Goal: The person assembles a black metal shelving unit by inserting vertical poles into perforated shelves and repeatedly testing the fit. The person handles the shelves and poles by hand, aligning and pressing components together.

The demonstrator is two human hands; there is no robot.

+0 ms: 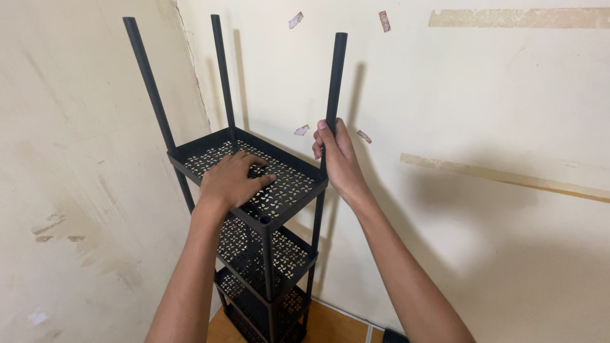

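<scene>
A tall black metal rack stands in the corner of the room, with perforated shelves stacked one above another. My left hand (232, 181) lies flat, fingers spread, on the top shelf (292, 184). My right hand (337, 159) is wrapped around the black pole (335, 70) that rises from the shelf's right corner. Two more poles, the left pole (147, 76) and the rear pole (222, 70), stand up from the left and back corners. The front corner shows an open socket (265, 220) with no pole in it.
Cream walls meet in a corner right behind the rack, with tape scraps (296, 19) and a long tape strip (508, 178) on the right wall. Lower shelves (279, 254) sit below. Wooden floor (330, 327) shows at the bottom, with a dark object (394, 335) beside it.
</scene>
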